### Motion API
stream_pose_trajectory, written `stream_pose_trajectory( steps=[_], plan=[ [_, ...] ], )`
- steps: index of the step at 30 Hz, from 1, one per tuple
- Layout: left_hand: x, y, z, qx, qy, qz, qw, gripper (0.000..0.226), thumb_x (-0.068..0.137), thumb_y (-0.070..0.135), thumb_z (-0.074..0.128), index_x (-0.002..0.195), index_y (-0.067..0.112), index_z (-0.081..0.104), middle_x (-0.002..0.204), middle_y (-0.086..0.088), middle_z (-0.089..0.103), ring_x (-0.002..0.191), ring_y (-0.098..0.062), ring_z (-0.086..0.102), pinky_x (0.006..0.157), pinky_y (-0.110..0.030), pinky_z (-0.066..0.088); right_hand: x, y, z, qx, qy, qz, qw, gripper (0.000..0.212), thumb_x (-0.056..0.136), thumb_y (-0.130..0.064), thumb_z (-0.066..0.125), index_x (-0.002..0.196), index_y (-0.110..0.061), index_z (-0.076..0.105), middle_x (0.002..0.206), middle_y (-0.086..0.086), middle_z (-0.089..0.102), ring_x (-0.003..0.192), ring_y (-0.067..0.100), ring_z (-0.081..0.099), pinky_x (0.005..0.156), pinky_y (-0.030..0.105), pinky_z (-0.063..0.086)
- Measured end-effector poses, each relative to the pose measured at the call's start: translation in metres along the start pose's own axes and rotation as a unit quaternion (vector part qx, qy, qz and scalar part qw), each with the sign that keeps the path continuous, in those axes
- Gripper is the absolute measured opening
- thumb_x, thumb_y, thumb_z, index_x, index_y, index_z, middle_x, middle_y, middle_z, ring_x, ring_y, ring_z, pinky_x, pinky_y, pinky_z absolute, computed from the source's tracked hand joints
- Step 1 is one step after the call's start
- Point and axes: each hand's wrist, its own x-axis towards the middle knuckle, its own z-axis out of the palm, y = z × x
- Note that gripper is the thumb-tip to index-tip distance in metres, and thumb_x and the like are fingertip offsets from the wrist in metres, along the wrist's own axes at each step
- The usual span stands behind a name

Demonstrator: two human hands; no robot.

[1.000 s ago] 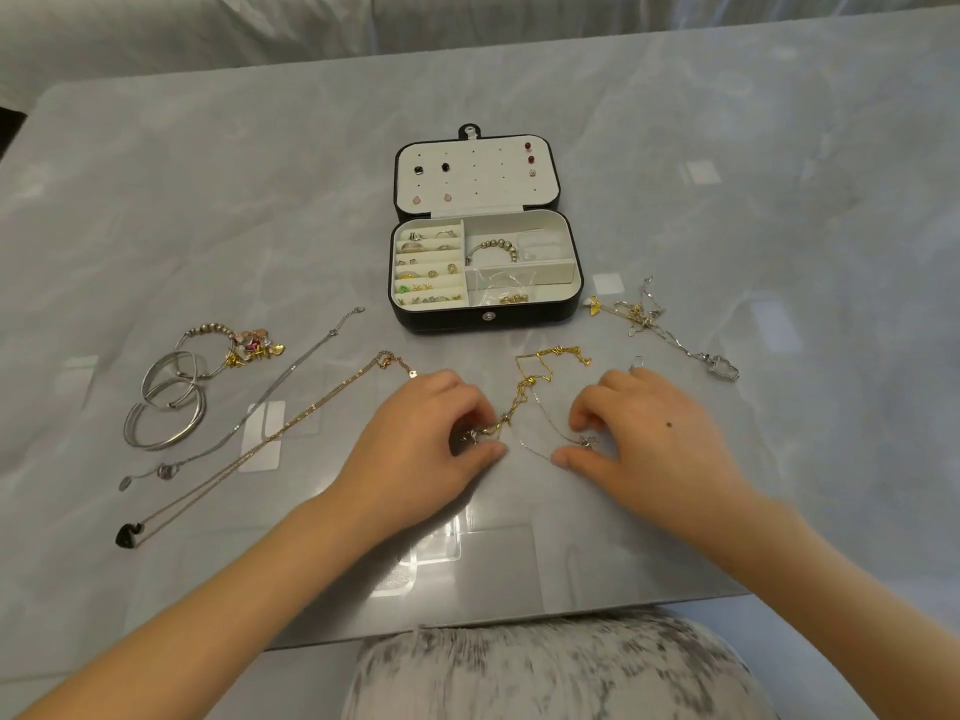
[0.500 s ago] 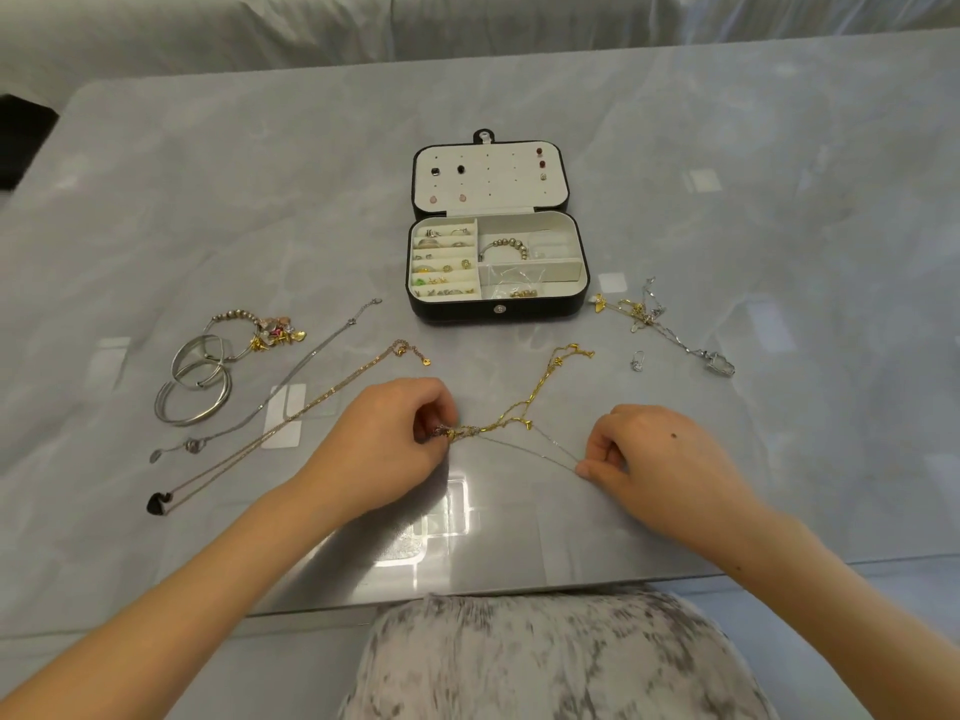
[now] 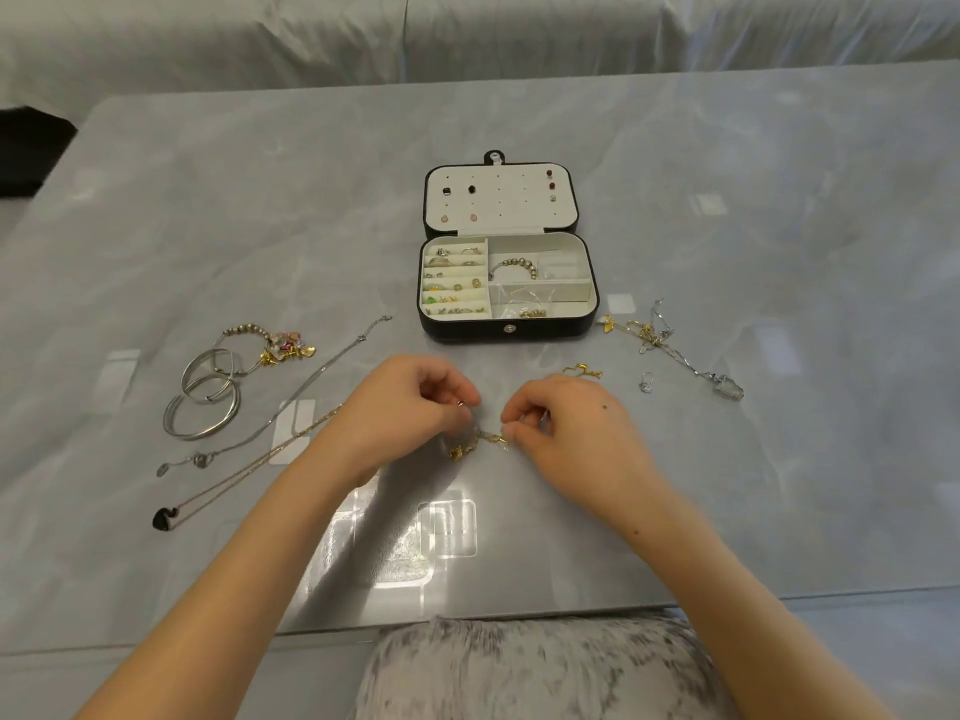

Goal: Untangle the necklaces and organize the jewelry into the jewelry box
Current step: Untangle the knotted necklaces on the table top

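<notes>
My left hand [image 3: 410, 413] and my right hand [image 3: 571, 428] sit close together just above the table, each pinching part of a tangled gold and silver necklace [image 3: 475, 443]. Its gold end [image 3: 583, 371] lies beyond my right hand. The black jewelry box [image 3: 506, 330] stands open behind them, with rings in its left slots, a beaded bracelet in the right section and studs on the lid. A second tangle of gold and silver chains [image 3: 654, 337] lies right of the box.
On the left lie silver bangles [image 3: 205, 402], a charm bracelet [image 3: 275, 348], a silver chain [image 3: 291, 392] and a thin necklace with a black heart pendant [image 3: 162, 519]. A small silver piece [image 3: 645, 383] rests near my right hand. The table's front edge is close to my body.
My hands have come together, from about a hand's width apart to almost touching. The necklace that was stretched between them is now bunched up.
</notes>
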Motion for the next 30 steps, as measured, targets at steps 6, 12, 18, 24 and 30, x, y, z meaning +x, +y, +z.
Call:
stream_pose_trajectory(
  steps=[6,12,18,24,30],
  plan=[
    [0.011,0.010,0.009,-0.052,-0.001,-0.012,0.999,0.013,0.078,-0.002,0.066,0.082,0.010,0.067,0.067,-0.003,0.059,0.063,-0.012,0.056,0.069,-0.022,0.047,0.001,0.003,0.005,0.037,0.016,0.026,0.999,0.011,0.083,-0.026,0.066,0.093,-0.025,0.064,0.074,-0.013,0.055,0.072,0.004,0.045,0.067,0.019,0.034],
    [0.020,0.009,0.013,-0.095,0.012,-0.068,0.993,0.013,0.080,-0.001,0.063,0.078,0.012,0.064,0.062,-0.004,0.059,0.049,-0.006,0.054,0.046,-0.013,0.040,0.000,0.009,0.007,-0.021,-0.004,0.016,1.000,0.021,0.077,-0.033,0.071,0.095,-0.023,0.064,0.085,-0.010,0.053,0.090,0.012,0.047,0.077,0.022,0.034],
    [0.023,0.008,0.019,-0.179,0.041,-0.101,0.978,0.011,0.082,0.000,0.064,0.080,0.011,0.061,0.061,-0.006,0.061,0.039,-0.002,0.051,0.042,-0.012,0.037,-0.002,0.008,0.011,-0.043,-0.008,0.009,0.999,0.014,0.081,-0.033,0.067,0.088,-0.021,0.064,0.084,-0.009,0.049,0.091,0.012,0.046,0.075,0.023,0.032],
    [0.016,0.006,0.015,-0.128,0.098,-0.068,0.985,0.021,0.086,-0.002,0.056,0.084,0.015,0.068,0.072,-0.004,0.067,0.039,0.001,0.054,0.048,-0.011,0.045,-0.004,0.008,0.009,-0.028,-0.006,0.009,1.000,0.010,0.083,-0.029,0.065,0.082,-0.020,0.060,0.079,-0.008,0.050,0.083,0.010,0.042,0.067,0.022,0.028],
    [0.010,-0.008,0.014,0.029,0.186,0.036,0.981,0.023,0.084,0.012,0.064,0.102,0.027,0.065,0.085,0.009,0.065,0.069,-0.003,0.059,0.064,-0.012,0.044,-0.006,0.008,0.007,-0.022,-0.005,0.013,1.000,0.012,0.084,-0.028,0.065,0.078,-0.022,0.055,0.074,-0.008,0.049,0.080,0.011,0.041,0.062,0.014,0.029]
  ],
)
